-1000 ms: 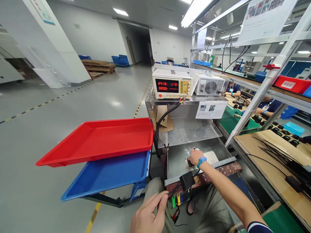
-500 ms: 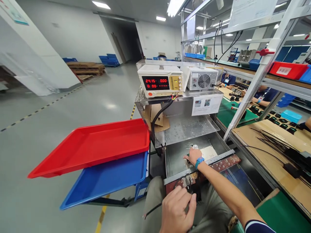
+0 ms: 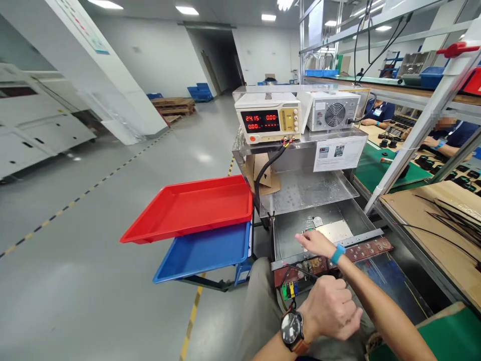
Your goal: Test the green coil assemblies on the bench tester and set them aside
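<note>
My left hand (image 3: 332, 307), with a watch (image 3: 291, 328) on the wrist, is closed in a fist. A thin black cable (image 3: 305, 271) sticks out beyond it towards the upper left, with a reddish tip. My right hand (image 3: 317, 242), wearing a blue wristband (image 3: 338, 254), reaches over the near part of a metal tray (image 3: 287, 239). Its thumb points left, but its other fingers are largely hidden. Beyond that hand lie a white plate (image 3: 335, 231) and a small round clear piece (image 3: 317, 221). Green, yellow and blue connectors (image 3: 290, 290) hang at the tray's front edge.
A power supply (image 3: 268, 119) with red digits stands on the metal shelf above. A red tray (image 3: 191, 204) over a blue tray (image 3: 203, 255) juts out at left. A white post (image 3: 408, 150) and a bench with cables (image 3: 443, 220) are at right. Co-workers sit beyond.
The view has swung left. My left hand has turned, showing its watch, and the cable end now points over the tray edge. My right hand has drawn back slightly from the round clear piece.
</note>
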### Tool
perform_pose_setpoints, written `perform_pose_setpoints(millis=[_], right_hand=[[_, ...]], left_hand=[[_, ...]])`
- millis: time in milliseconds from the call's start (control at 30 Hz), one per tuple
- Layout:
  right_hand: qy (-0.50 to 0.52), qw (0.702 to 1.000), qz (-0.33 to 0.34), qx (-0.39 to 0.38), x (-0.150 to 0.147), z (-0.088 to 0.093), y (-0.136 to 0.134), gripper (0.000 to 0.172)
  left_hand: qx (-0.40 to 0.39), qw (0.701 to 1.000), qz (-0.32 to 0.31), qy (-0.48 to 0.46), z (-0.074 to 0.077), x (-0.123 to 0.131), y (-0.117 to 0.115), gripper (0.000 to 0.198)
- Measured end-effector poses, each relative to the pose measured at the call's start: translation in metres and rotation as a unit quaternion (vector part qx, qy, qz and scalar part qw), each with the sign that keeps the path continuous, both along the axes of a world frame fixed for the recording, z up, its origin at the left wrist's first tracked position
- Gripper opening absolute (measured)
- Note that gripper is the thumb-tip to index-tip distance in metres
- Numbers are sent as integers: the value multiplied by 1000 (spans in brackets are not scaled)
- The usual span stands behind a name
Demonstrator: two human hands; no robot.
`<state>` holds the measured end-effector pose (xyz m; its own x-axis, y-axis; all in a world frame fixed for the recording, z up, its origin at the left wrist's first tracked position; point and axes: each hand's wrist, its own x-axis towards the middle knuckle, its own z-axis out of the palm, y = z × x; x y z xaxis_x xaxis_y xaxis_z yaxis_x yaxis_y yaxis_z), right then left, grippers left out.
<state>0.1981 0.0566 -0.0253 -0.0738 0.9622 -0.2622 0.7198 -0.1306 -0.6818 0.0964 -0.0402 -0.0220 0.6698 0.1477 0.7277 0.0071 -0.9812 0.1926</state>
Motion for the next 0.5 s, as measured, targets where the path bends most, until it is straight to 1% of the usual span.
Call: perform_pose_setpoints(millis=[67,133,167,200,233,267,300,333,367,400,433,467,500], right_hand=[[79,994,59,-43,2,9,-27,71],[198,973,89,-82,6,12,-54,68],[269,954,87,-96,8,11,-67,64],[336,934,71,-99,11,10,-78,61],[391,915,40,-91,13,7,-87,57],[426,902,2,-74,14,3,-94,53],[437,897,-41,-50,14,0,-101,50],[436,895,-87,-24,13,-4,-108,47],[428,894,-134,4,10,-8,-115,45],[413,893,-177,32,6,-12,-123,42],[389,894,-214,61,0,-16,-132,40],[350,900,-243,94,-8,-20,-140,37],[297,909,-261,128,-16,-26,-147,35]], left_hand=[[11,999,-48,-5,-15,10,-1,36],[15,995,-99,7,-29,16,-6,37],[8,993,-120,15,-34,17,-10,37],[-11,991,-131,19,-37,15,-15,36],[-42,990,-133,16,-37,11,-20,34],[-88,989,-117,9,-36,4,-25,32],[-151,985,-79,1,-33,-3,-29,30],[-221,975,-16,-14,-31,-12,-33,30],[-295,953,59,-31,-29,-22,-36,29],[-366,919,137,-54,-29,-31,-38,25],[-431,874,210,-80,-32,-39,-38,19],[-492,825,262,-99,-36,-45,-36,14],[-544,781,285,-118,-43,-49,-34,20]])
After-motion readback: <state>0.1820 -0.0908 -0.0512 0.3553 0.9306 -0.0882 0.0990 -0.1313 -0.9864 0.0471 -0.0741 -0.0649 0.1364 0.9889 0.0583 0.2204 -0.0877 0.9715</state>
